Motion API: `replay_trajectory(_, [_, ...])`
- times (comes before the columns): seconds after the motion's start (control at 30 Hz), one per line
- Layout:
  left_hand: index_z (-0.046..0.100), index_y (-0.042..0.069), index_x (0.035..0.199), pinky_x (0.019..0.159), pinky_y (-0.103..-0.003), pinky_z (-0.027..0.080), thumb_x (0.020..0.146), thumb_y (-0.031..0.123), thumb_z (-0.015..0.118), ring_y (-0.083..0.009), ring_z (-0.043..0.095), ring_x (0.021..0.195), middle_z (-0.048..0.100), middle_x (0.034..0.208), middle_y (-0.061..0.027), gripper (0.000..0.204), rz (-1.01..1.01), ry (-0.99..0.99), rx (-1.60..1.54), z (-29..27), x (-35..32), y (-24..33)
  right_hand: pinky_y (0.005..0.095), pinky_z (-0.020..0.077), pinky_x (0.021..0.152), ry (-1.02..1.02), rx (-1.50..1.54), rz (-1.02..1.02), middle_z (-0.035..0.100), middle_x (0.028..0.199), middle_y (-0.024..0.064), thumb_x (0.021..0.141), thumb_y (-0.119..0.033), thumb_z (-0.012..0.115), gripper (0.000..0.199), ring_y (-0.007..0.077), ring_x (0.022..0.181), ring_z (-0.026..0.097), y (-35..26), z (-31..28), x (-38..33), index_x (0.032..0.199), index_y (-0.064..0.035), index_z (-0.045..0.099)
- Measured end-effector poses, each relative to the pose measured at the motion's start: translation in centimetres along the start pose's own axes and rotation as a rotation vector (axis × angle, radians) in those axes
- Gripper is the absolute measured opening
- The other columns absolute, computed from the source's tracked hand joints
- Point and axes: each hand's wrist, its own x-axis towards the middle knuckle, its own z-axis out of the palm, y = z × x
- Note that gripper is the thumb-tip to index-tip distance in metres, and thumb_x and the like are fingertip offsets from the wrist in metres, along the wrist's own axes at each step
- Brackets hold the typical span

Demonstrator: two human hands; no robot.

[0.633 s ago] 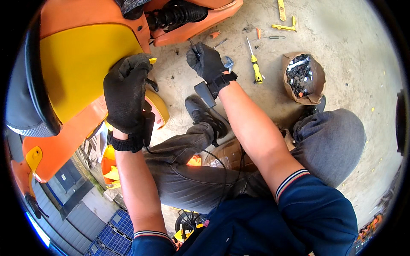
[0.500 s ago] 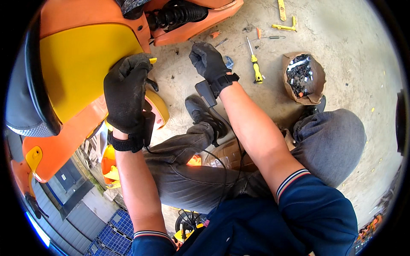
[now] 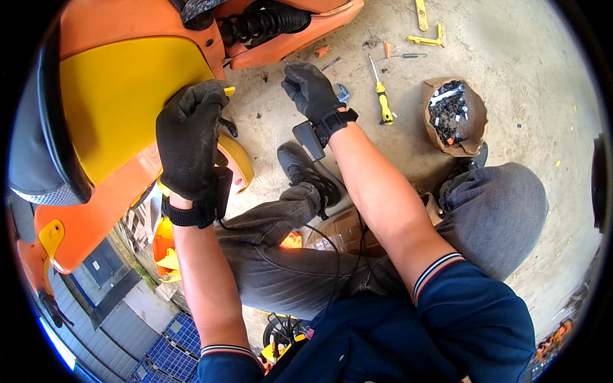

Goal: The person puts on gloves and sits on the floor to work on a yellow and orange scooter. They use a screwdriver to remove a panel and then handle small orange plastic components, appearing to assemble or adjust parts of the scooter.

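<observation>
My left hand [image 3: 187,137], in a black glove, is closed against the edge of a yellow panel [image 3: 115,96] on an orange vehicle body [image 3: 121,19]. A small yellow tip [image 3: 229,91] shows beside its fingers, and a black lever-like piece [image 3: 228,127] sticks out below. What those fingers grip is hidden. To the right, my gloved right hand [image 3: 313,92] is pinched shut under the orange frame arm [image 3: 300,45]. A thin, dark tip [image 3: 285,60] shows at its fingertips, too small to name. Part of an adjustable wrench [image 3: 343,94] lies on the floor beside that hand.
A yellow-handled screwdriver [image 3: 384,105] lies on the concrete. Right of it stands a rolled-down paper sack [image 3: 476,124] of small dark fasteners with a wrench [image 3: 447,95]. Beyond are a spring [image 3: 414,55] and a yellow bracket [image 3: 426,41]. A black shock absorber [image 3: 271,23] sits in the frame.
My right hand has shifted very slightly at the fingertips. The left hand stays almost still against the yellow panel, and the things on the floor are unmoved.
</observation>
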Motion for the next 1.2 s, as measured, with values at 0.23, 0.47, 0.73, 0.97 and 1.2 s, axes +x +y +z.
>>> replay_trajectory(0.23, [0.067,-0.002,0.102,0.079,-0.027,0.05,0.087,0.007,0.059,-0.0169,0.064,0.085,0.069,0.094,-0.0094,0.02,-0.048,0.002,-0.038,0.0,0.0,-0.1,0.0299,0.0538,0.08,-0.098,0.001,0.117,0.058,0.089,0.0071,0.09,-0.015,0.062,0.021,0.0199,0.082,0.059,-0.7,-0.4,0.4,0.106,-0.0047,0.053])
replay_trajectory(0.47, [0.067,-0.002,0.101,0.079,-0.027,0.049,0.086,0.007,0.059,-0.017,0.064,0.085,0.069,0.094,-0.0094,0.019,-0.061,0.005,-0.076,0.1,0.0,0.0,0.0337,0.0533,0.079,-0.031,0.009,-0.07,0.062,0.091,0.0108,0.092,-0.017,0.06,0.014,0.0198,0.079,0.06,0.0,0.3,-0.1,0.099,-0.0051,0.057])
replay_trajectory(0.73, [0.068,-0.001,0.1,0.079,-0.027,0.049,0.086,0.009,0.059,-0.0182,0.064,0.084,0.069,0.093,-0.0097,0.019,0.026,-0.014,0.008,0.0,0.1,-0.1,0.0335,0.0526,0.086,-0.073,-0.054,0.022,0.058,0.1,0.0102,0.092,-0.019,0.058,0.021,0.0197,0.091,0.059,0.1,-0.7,0.5,0.108,-0.0048,0.053])
replay_trajectory(0.97, [0.068,-0.001,0.1,0.079,-0.027,0.049,0.087,0.01,0.058,-0.0174,0.064,0.084,0.069,0.093,-0.0101,0.02,-0.018,-0.016,-0.053,0.0,0.1,-0.2,0.0329,0.0536,0.083,-0.128,-0.035,0.091,0.059,0.096,0.0098,0.092,-0.019,0.059,0.021,0.0193,0.087,0.06,-0.5,-0.3,-0.1,0.106,-0.0042,0.055])
replay_trajectory(1.2, [0.068,-0.001,0.1,0.078,-0.027,0.05,0.087,0.01,0.057,-0.0172,0.065,0.084,0.069,0.093,-0.0101,0.02,0.011,-0.019,-0.029,0.0,0.1,0.0,0.0318,0.0534,0.082,-0.074,-0.173,-0.037,0.06,0.094,0.0083,0.09,-0.017,0.063,0.019,0.018,0.084,0.06,-0.6,-0.2,0.3,0.103,-0.004,0.058])
